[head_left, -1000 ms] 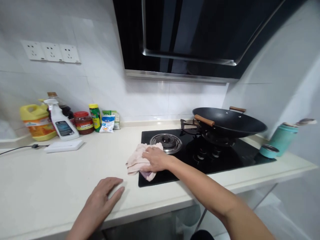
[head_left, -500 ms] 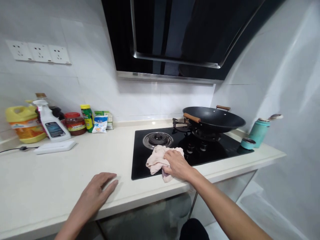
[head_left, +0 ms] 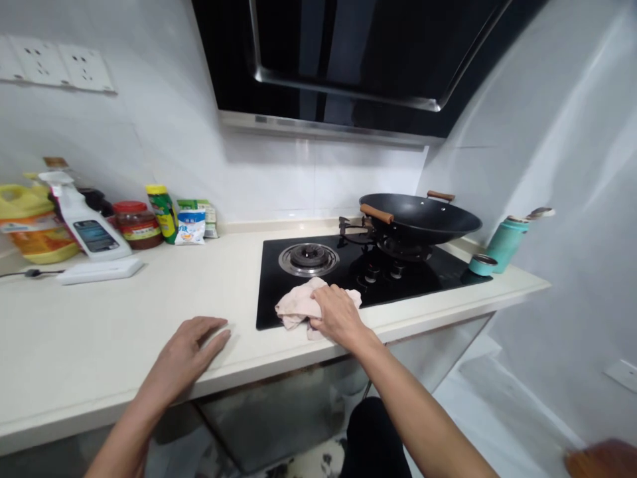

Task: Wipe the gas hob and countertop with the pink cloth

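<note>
Under my right hand (head_left: 339,315) is a crumpled pale pink cloth (head_left: 297,302), gripped and pressed onto the front left of the black glass cooktop (head_left: 271,265). Part of the cloth hangs over onto the counter edge. Just behind it lies the round left burner (head_left: 308,259), its support off. My left hand (head_left: 188,348) rests on the white countertop (head_left: 199,285) near the front edge, fingers apart and nothing in them. A black wok (head_left: 423,219) with wooden handles sits over the right burner, behind two knobs (head_left: 383,271).
At the left back stand a yellow jug (head_left: 42,226), a white spray bottle (head_left: 92,226), a red-lidded jar (head_left: 137,226) and small packets (head_left: 190,227). A teal bottle (head_left: 507,244) and its cup (head_left: 482,265) stand at the right end. The range hood (head_left: 318,66) overhangs the cooktop.
My right hand has shifted slightly left with the cloth along the cooktop's front. The left hand stays on the counter. The whole view has tipped downward a little.
</note>
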The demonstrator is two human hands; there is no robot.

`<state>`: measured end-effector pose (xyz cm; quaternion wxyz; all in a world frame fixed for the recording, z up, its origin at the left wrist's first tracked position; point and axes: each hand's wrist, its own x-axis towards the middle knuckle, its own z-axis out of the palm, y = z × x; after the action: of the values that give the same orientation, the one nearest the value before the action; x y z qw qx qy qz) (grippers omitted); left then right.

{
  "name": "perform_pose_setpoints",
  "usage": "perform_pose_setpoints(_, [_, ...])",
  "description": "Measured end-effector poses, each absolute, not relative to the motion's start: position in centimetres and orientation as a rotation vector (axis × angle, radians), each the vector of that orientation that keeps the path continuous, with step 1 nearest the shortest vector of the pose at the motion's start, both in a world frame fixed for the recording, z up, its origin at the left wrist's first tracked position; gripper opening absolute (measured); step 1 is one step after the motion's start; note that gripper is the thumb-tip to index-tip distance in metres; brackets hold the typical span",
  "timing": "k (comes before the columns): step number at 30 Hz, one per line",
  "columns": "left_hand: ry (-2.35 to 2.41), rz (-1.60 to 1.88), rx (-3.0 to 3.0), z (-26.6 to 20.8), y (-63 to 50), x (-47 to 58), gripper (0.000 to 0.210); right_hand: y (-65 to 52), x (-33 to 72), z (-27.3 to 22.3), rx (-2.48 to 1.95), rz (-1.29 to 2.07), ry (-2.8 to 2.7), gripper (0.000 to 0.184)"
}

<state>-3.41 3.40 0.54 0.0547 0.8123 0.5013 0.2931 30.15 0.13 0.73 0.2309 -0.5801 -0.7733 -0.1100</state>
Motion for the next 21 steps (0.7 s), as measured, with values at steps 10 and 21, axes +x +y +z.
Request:
perform_pose_setpoints(10, [1.529, 0.915, 2.5, -0.5, 4.3, -4.4, 0.046, -2.7, 27.7, 0.8, -1.395, 0.13, -1.96, 0.05])
perform_pose_setpoints(21, [1.52, 0.971, 2.478, -0.6, 4.3, -4.3, 0.047, -4.6, 45.6, 2.9, -1.641, 0.192, -1.001, 0.036])
